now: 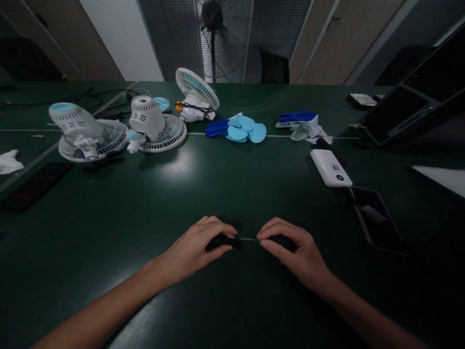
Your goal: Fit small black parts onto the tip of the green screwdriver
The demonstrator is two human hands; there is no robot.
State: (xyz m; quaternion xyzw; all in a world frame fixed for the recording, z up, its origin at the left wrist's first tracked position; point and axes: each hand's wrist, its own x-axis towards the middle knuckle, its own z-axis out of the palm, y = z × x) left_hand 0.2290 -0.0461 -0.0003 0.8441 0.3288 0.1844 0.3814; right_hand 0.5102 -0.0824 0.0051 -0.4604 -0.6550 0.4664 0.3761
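Note:
My left hand [198, 245] is closed around the black handle [234, 241] of what looks like a screwdriver, low over the middle of the table. Its thin metal shaft [248, 239] runs level to the right. Thumb and fingertips of my right hand [290, 245] pinch the far end of that shaft, so the tip is hidden. Under the curled right fingers lies a dark area, and I cannot tell whether it is shadow or an object.
Along the back left of the green table [174, 194] lie white fans [152, 121]. Light blue fan blades [247, 130] and blue-white gloves [300, 123] lie behind my hands. To the right are a white power bank [330, 167], a phone [378, 218] and a dark frame [417, 97].

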